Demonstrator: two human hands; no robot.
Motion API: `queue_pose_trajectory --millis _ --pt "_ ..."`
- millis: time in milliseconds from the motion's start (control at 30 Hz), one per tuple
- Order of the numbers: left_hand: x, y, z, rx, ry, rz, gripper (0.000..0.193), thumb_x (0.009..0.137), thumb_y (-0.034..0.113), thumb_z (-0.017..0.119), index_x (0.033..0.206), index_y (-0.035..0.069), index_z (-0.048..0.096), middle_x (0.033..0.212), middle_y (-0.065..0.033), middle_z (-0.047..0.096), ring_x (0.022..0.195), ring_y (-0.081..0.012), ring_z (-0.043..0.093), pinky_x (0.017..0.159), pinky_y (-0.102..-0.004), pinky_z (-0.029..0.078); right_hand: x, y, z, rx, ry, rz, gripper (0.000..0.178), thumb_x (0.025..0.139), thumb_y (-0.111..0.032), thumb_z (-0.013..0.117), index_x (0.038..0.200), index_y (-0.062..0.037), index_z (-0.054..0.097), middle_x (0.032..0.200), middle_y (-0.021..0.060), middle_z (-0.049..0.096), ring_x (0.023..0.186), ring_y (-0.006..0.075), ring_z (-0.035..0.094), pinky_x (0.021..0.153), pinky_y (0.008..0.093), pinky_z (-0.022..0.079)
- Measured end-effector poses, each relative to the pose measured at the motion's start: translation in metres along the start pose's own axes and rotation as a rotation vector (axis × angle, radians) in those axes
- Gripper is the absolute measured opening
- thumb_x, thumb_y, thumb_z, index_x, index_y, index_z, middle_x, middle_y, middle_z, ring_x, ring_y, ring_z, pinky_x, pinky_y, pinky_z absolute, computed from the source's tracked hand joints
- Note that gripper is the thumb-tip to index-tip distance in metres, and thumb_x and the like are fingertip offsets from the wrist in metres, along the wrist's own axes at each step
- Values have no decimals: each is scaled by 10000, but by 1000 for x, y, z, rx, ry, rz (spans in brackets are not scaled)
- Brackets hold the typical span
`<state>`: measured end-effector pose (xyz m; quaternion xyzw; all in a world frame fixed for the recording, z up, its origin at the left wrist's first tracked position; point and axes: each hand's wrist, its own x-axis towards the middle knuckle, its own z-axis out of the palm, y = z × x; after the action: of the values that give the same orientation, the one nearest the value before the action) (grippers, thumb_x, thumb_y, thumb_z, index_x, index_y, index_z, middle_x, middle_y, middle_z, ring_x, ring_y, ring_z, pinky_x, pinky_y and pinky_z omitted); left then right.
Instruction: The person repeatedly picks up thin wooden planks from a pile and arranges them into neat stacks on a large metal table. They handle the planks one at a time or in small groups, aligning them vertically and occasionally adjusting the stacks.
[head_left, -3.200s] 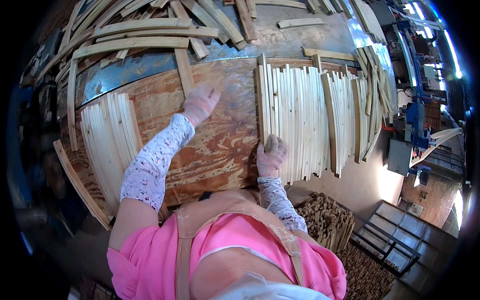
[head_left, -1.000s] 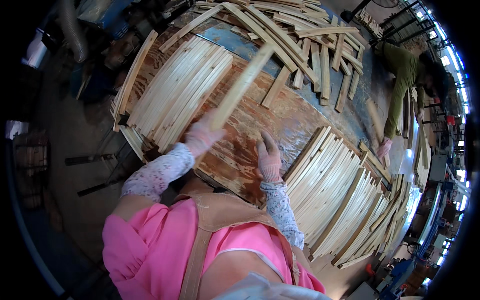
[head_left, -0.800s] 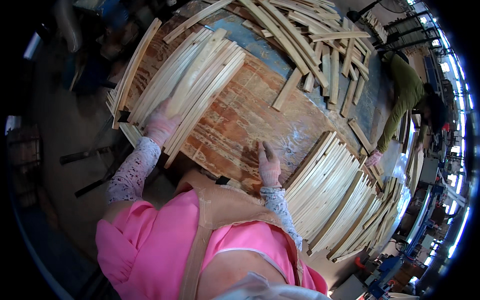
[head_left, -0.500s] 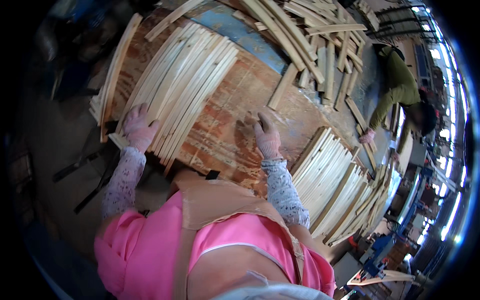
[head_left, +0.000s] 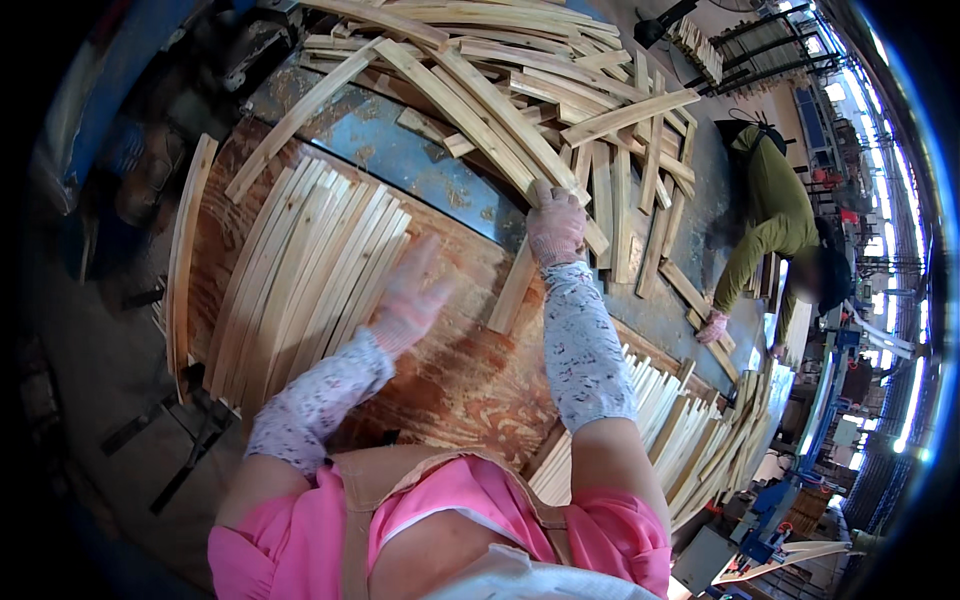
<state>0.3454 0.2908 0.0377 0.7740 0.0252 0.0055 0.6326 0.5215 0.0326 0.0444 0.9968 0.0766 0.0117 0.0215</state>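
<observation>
My right hand [head_left: 558, 225], in a pinkish glove, reaches forward to the near end of a long wooden strip [head_left: 505, 120] that slopes out of the far pile. Its fingers bend over the strip's end. My left hand [head_left: 410, 300], gloved too and slightly blurred, hovers above the plywood surface [head_left: 440, 385] with fingers apart and nothing in them. Just left of it lies a tight row of pale wooden strips [head_left: 290, 270], side by side. A shorter strip [head_left: 515, 290] rests on the plywood between my two hands.
A loose pile of wooden strips [head_left: 610, 140] covers the blue-grey table [head_left: 400, 165] beyond. Stacked strips [head_left: 665, 405] line the right side. One curved strip [head_left: 190, 250] stands at the left edge. A person in olive clothing [head_left: 770, 200] bends over wood at the right.
My right hand has moved forward from above the plywood to the strip's end. My left hand has left the row of strips and shifted right. The view has moved toward the far pile.
</observation>
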Motion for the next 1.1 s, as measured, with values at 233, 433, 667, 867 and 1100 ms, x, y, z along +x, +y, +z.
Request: queue_pose_trajectory --millis 233,433,667,867,1100 --pt "115 -32 65 -1015 93 -653 545 994 170 752 1481 12 566 1281 -192 708 1109 -272 719 977 -399 603 -10 -14 -43 712 -375 -73 696 942 -409 781 1535 -129 548 1292 156 733 1211 286 696 1096 421 525" --pt "81 -12 59 -711 36 -591 368 964 121 752 1299 20 634 942 -90 728 811 -212 726 696 -345 626 37 35 -27 48 -43 46 805 877 -332 816 1591 -191 473 1347 185 702 1225 366 691 1047 474 571" --pt "-30 3 44 -427 -21 -693 503 905 251 880 1251 32 587 961 -53 681 838 -150 678 708 -309 594 -88 -31 -17 1227 -268 153 817 961 -255 761 1654 -54 377 1403 267 681 1263 323 676 1068 393 555" --pt "-151 -6 71 -366 -184 -326 1062 719 285 1010 1542 23 391 1366 -140 611 1246 -232 617 1046 -383 548 -250 -97 -31 1729 -314 507 586 1018 -152 645 1561 12 500 1358 115 681 1223 198 633 1067 326 505" --pt "-220 -6 61 -700 -479 -473 656 837 -23 767 1419 78 480 1152 -82 676 976 -189 683 838 -350 606 -404 -50 -53 1015 -140 159 569 858 -110 818 1383 -10 626 1230 158 738 1143 286 715 992 364 568"
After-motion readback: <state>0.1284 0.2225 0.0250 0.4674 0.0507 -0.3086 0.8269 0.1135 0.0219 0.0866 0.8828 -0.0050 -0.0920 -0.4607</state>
